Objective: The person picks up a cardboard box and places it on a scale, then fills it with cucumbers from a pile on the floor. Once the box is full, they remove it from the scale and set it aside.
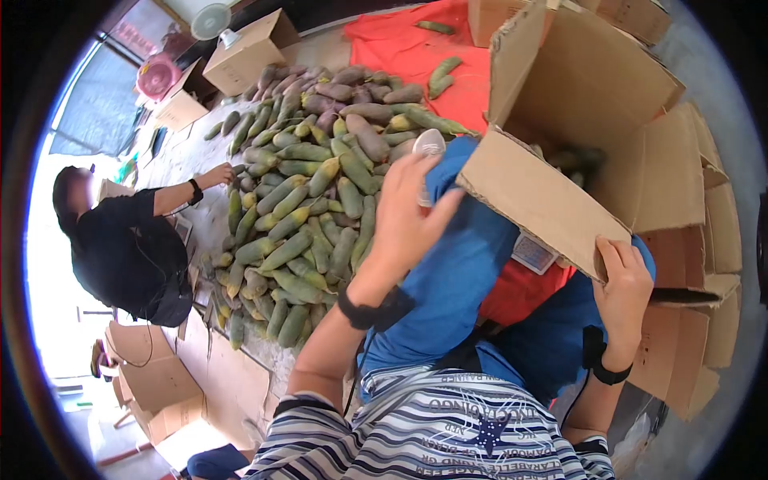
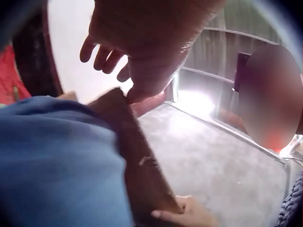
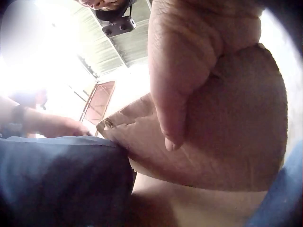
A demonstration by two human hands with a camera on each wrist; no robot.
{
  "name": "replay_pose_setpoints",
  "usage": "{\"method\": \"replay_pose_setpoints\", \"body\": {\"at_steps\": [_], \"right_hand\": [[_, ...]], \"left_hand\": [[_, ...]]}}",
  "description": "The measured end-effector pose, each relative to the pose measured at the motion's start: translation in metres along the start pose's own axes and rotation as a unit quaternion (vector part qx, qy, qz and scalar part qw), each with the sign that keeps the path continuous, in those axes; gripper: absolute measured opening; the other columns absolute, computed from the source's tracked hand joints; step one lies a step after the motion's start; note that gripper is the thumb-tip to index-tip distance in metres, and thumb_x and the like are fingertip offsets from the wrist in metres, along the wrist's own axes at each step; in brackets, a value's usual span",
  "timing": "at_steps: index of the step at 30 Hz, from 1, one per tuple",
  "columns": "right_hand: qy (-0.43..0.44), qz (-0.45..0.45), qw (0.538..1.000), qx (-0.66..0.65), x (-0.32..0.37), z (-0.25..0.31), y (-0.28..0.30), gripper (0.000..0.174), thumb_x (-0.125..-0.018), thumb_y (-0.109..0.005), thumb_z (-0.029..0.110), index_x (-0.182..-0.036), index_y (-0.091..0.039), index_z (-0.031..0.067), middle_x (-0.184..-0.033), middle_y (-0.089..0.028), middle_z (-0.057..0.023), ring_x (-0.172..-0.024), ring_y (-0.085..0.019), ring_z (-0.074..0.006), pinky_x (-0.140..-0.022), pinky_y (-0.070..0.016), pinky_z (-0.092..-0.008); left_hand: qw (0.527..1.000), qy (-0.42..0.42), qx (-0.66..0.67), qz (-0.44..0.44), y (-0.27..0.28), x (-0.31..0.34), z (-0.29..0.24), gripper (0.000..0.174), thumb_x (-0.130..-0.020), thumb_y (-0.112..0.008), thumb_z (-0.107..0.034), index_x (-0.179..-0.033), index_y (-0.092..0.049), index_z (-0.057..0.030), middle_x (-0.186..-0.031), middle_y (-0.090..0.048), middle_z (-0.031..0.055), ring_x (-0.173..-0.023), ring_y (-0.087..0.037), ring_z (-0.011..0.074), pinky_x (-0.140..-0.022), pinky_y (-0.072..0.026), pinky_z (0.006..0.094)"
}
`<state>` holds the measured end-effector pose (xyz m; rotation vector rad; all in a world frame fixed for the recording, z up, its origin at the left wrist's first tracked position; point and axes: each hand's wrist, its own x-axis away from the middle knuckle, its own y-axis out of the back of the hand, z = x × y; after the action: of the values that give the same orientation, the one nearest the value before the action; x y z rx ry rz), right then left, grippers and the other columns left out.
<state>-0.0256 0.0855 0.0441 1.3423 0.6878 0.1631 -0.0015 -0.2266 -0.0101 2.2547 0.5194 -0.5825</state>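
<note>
Pinching the near flap (image 1: 544,196) of a cardboard box (image 1: 600,72) at its edge, the right hand (image 1: 624,278) keeps a narrow grip on the board, thumb on one face. The left hand (image 1: 410,216) holds nothing: its grip is wide, the fingers stretched out near the flap's opposite corner; whether it touches the board I cannot tell. The box is right in front of the person's knees, the flap leaning out over the blue trousers (image 1: 448,264).

The board looks stiff across its face but likely bends readily along the crease, and seems dry enough not to slip. The flap alone should feel light; the box with its load is probably much heavier, so the edge suits folding or steadying, while lifting would call for palms under the base. The rough edges could tear under a hard pull.

Inside the box, dark vegetables (image 1: 580,164) lie low in shadow, blurred and hard to count. To its left spreads a broad heap of long green and purplish vegetables (image 1: 312,184); they look firm and fairly heavy, best held round the middle. A few more lie on a red sheet (image 1: 372,40). Other boxes (image 1: 712,232) stand to the right. Across the heap, another person (image 1: 128,248) reaches to its edge.
</note>
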Motion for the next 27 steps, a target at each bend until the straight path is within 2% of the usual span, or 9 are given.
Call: {"method": "replay_pose_setpoints", "body": {"at_steps": [4, 6, 10, 11, 13, 16, 19, 23, 27], "right_hand": [[0.011, 0.027, 1.000, 0.010, -0.002, 0.002, 0.005, 0.045, -0.062, -0.067, -0.004, -0.106, -0.064, 0.0031, -0.098, -0.062, -0.0100, -0.089, -0.059, -0.0286, -0.077, -0.0488, -0.0368], [0.001, 0.033, 0.999, 0.010, -0.001, 0.004, 0.007, 0.046, -0.062, -0.067, -0.004, -0.108, -0.063, 0.0032, -0.099, -0.062, -0.0098, -0.090, -0.059, -0.0289, -0.078, -0.0487, -0.0372], [0.009, 0.018, 1.000, 0.015, -0.002, 0.002, 0.002, 0.048, -0.061, -0.067, -0.004, -0.108, -0.063, 0.0033, -0.099, -0.062, -0.0101, -0.090, -0.059, -0.0294, -0.078, -0.0486, -0.0376], [0.010, 0.017, 1.000, 0.015, -0.002, 0.002, 0.002, 0.048, -0.061, -0.067, -0.004, -0.108, -0.063, 0.0032, -0.100, -0.062, -0.0104, -0.090, -0.059, -0.0297, -0.078, -0.0486, -0.0378], [0.009, 0.017, 1.000, 0.017, -0.002, 0.003, 0.003, 0.048, -0.061, -0.067, -0.004, -0.108, -0.063, 0.0031, -0.100, -0.062, -0.0107, -0.090, -0.058, -0.0300, -0.078, -0.0485, -0.0379], [0.004, 0.025, 0.999, 0.021, -0.004, 0.005, 0.004, 0.048, -0.061, -0.066, -0.005, -0.108, -0.063, 0.0027, -0.100, -0.062, -0.0109, -0.090, -0.058, -0.0302, -0.077, -0.0484, -0.0380], [0.011, 0.019, 1.000, 0.013, -0.005, 0.005, 0.004, 0.047, -0.061, -0.065, -0.005, -0.107, -0.063, 0.0022, -0.100, -0.062, -0.0111, -0.090, -0.058, -0.0302, -0.077, -0.0483, -0.0380], [0.003, 0.014, 1.000, 0.007, -0.004, 0.003, 0.003, 0.045, -0.062, -0.064, -0.004, -0.106, -0.064, 0.0019, -0.099, -0.062, -0.0112, -0.090, -0.059, -0.0303, -0.077, -0.0483, -0.0377], [0.006, 0.002, 1.000, 0.011, -0.003, 0.003, 0.002, 0.040, -0.063, -0.064, -0.003, -0.102, -0.064, 0.0026, -0.097, -0.062, -0.0111, -0.089, -0.059, -0.0299, -0.077, -0.0486, -0.0373]], "left_hand": [[0.958, 0.244, -0.141, 0.048, 0.028, 0.109, 0.112, 0.047, -0.080, -0.069, -0.024, -0.116, -0.054, 0.0031, -0.119, -0.054, 0.0222, -0.113, -0.049, 0.0377, -0.098, -0.0390, 0.0416], [0.910, 0.305, -0.275, 0.060, 0.047, 0.175, 0.160, 0.054, -0.079, -0.069, -0.030, -0.117, -0.052, 0.0035, -0.119, -0.052, 0.0233, -0.111, -0.050, 0.0390, -0.094, -0.0417, 0.0449], [0.767, 0.473, -0.430, -0.053, 0.080, 0.248, 0.188, 0.068, -0.077, -0.071, -0.036, -0.125, -0.043, 0.0041, -0.126, -0.045, 0.0258, -0.111, -0.048, 0.0439, -0.092, -0.0433, 0.0471], [0.767, 0.473, -0.431, -0.051, 0.083, 0.255, 0.191, 0.068, -0.077, -0.071, -0.036, -0.125, -0.043, 0.0041, -0.126, -0.045, 0.0258, -0.111, -0.048, 0.0439, -0.092, -0.0433, 0.0471], [0.675, 0.632, -0.365, -0.109, 0.088, 0.267, 0.197, 0.070, -0.078, -0.071, -0.042, -0.122, -0.044, 0.0057, -0.124, -0.047, 0.0271, -0.108, -0.051, 0.0429, -0.088, -0.0461, 0.0468], [0.672, 0.698, -0.188, -0.162, 0.089, 0.305, 0.255, 0.076, -0.075, -0.074, -0.046, -0.121, -0.043, 0.0061, -0.123, -0.048, 0.0287, -0.105, -0.055, 0.0423, -0.086, -0.0479, 0.0468], [0.625, 0.737, -0.106, -0.235, 0.083, 0.321, 0.284, 0.077, -0.073, -0.077, -0.043, -0.122, -0.042, 0.0047, -0.120, -0.053, 0.0249, -0.102, -0.059, 0.0383, -0.083, -0.0488, 0.0475], [0.592, 0.747, 0.043, -0.301, 0.086, 0.290, 0.257, 0.073, -0.072, -0.078, -0.035, -0.122, -0.042, 0.0032, -0.115, -0.056, 0.0186, -0.099, -0.059, 0.0340, -0.079, -0.0492, 0.0456], [0.566, 0.681, 0.224, -0.406, 0.088, 0.271, 0.223, 0.057, -0.075, -0.074, -0.031, -0.114, -0.048, 0.0017, -0.109, -0.056, 0.0137, -0.087, -0.058, 0.0288, -0.068, -0.0491, 0.0418]]}}
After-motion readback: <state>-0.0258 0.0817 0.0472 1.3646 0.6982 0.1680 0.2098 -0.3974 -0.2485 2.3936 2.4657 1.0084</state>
